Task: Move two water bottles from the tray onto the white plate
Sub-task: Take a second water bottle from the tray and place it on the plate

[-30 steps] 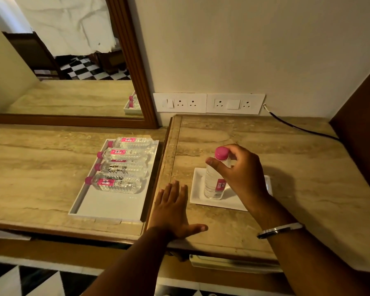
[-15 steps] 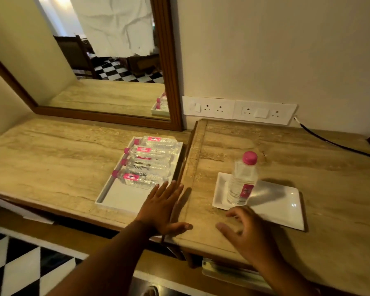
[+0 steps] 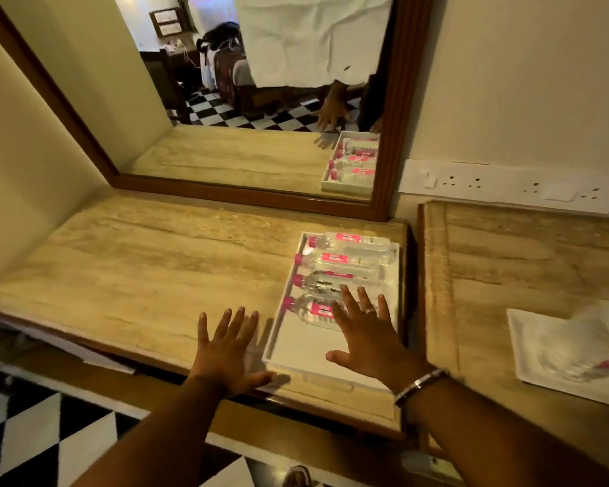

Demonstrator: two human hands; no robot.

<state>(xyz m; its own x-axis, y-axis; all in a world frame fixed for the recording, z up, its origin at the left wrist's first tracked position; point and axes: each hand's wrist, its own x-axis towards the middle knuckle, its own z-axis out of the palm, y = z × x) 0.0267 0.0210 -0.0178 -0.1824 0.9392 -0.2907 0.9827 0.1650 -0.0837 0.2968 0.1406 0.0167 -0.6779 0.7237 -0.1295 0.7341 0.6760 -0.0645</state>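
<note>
A white tray [image 3: 296,356] lies on the marble counter with several clear water bottles on their sides, pink caps to the left. My right hand [image 3: 368,337] hovers spread over the tray's near half, fingertips above the nearest bottle [image 3: 305,307]. It holds nothing. My left hand [image 3: 227,349] rests flat and spread on the counter just left of the tray. The white plate [image 3: 531,349] is at the right edge, blurred, with one bottle [image 3: 587,360] standing on it, only its lower part in view.
A wood-framed mirror [image 3: 398,100] stands behind the tray. A raised wooden edge [image 3: 433,275] separates the two counter sections. Wall sockets [image 3: 500,186] sit behind the right section. Checkered floor [image 3: 43,437] shows below the counter's front edge.
My right hand has left the bottle standing on the plate and swung left over the tray. My left hand slid from the tray's right to its left. The view turned left.
</note>
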